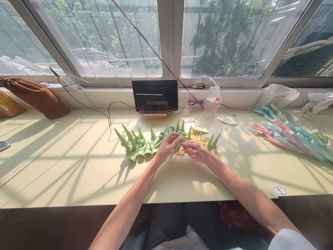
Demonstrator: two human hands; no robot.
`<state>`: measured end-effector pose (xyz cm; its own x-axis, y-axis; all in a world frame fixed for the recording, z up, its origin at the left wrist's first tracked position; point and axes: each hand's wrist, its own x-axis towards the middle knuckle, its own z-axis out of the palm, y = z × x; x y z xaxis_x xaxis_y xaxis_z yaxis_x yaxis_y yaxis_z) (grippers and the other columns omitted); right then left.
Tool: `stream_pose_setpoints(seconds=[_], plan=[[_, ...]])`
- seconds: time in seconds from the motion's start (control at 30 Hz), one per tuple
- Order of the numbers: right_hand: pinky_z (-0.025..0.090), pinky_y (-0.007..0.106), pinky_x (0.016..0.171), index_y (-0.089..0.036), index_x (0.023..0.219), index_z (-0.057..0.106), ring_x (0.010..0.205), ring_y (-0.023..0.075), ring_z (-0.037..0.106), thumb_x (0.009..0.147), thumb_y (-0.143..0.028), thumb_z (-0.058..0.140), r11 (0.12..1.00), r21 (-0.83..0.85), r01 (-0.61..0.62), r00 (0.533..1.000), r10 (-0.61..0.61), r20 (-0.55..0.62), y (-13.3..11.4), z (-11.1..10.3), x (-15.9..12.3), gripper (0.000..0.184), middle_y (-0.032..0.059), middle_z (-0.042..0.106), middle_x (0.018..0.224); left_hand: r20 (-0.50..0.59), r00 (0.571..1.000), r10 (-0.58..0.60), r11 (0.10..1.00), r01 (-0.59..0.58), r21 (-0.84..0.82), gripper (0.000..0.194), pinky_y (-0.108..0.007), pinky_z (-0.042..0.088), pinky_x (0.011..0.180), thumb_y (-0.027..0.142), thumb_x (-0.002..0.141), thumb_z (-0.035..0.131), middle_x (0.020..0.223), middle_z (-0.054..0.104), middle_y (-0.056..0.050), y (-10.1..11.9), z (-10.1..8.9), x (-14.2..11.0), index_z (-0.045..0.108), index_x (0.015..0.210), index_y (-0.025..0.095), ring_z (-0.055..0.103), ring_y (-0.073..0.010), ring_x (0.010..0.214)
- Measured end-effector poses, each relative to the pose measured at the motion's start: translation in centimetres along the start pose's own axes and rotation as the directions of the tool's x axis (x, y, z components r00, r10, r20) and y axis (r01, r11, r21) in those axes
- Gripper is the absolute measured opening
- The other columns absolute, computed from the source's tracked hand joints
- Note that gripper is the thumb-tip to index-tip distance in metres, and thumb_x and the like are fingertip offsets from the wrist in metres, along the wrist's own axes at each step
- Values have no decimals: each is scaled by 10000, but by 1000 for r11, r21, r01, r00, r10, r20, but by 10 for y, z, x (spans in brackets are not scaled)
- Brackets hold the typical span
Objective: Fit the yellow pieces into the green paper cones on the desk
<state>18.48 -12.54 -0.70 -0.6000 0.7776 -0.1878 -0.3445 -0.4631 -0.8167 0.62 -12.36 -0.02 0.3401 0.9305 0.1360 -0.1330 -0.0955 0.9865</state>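
Note:
My left hand (168, 146) is closed around a green pointed plastic cone (176, 147), its tip slanting down toward me. Close on its right, my right hand (195, 150) has its fingers pinched together at the cone's wide end; whatever they hold is too small to make out. Several more green cones (131, 140) stand and lie to the left of my hands, and others (183, 125) stand just behind them. Small yellow peg-like pieces (201, 139) are heaped behind and beside my right hand, with a few (180, 152) between the hands.
A tablet (155, 95) leans on a small stand at the back. Right of it are a bagged cup (212, 100), a coiled cable (228, 118) and a screwdriver (198, 86). Pink and teal bagged items (293, 135) lie far right; a brown pouch (39, 97) sits far left.

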Motion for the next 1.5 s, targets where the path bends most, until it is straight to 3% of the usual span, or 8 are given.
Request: stream_pose_setpoints(seconds=[0.37,0.7,0.83,1.0,1.1,1.2,1.3,1.5], plan=[[147,227,376,-201,644,421,442,44,147,791,-416,739,990,-133,53,996,-63,-71,-3,9,-1,411,-85,283,570,-149,987,65,981,-36,191,401,-223,415,499,536,816,667,680,603,7,-11,-1,5,600,1000,186,518,-98,544],[365,241,412,-172,751,578,452,88,488,767,-575,693,870,-421,257,915,-359,-182,9,3,8,419,7,612,706,-280,960,26,989,16,147,419,-211,360,413,553,766,711,543,509,55,-6,3,5,562,923,194,427,-76,424],[400,256,422,-183,867,599,436,105,508,818,-512,655,725,-625,289,849,-496,-182,13,3,7,337,14,634,729,-298,954,8,992,29,119,414,-204,352,404,549,757,719,547,526,55,-8,2,5,556,912,202,428,-75,422],[454,280,562,-191,931,622,583,151,574,888,-408,608,380,-879,288,752,-658,-39,17,2,6,222,28,634,745,-325,946,-20,992,59,111,415,-206,354,414,548,746,727,543,544,49,-12,-1,5,571,899,196,455,-82,424],[440,284,621,-197,896,627,618,153,554,914,-355,582,207,-941,268,708,-704,47,19,-4,8,165,21,632,722,-312,950,-28,990,70,124,403,-208,336,413,547,752,721,555,570,38,-12,-2,5,580,890,195,464,-85,421],[411,275,620,-195,822,603,623,151,535,931,-312,552,107,-959,264,696,-710,112,20,-7,9,168,23,621,711,-293,955,-36,989,76,125,388,-214,351,425,541,764,713,562,586,29,-11,-1,4,580,883,197,493,-97,437],[386,267,598,-196,765,570,608,145,512,940,-301,525,92,-959,267,707,-695,131,21,-7,9,209,17,601,686,-265,964,-37,988,75,133,382,-222,375,434,544,775,700,560,588,26,-8,1,2,575,877,198,511,-106,445],[360,262,560,-197,719,551,549,126,456,908,-362,570,220,-936,276,726,-685,53,22,-4,7,251,-16,552,604,-239,971,-13,983,56,174,380,-219,363,433,548,784,688,538,555,41,-7,1,1,576,870,195,479,-94,426]])
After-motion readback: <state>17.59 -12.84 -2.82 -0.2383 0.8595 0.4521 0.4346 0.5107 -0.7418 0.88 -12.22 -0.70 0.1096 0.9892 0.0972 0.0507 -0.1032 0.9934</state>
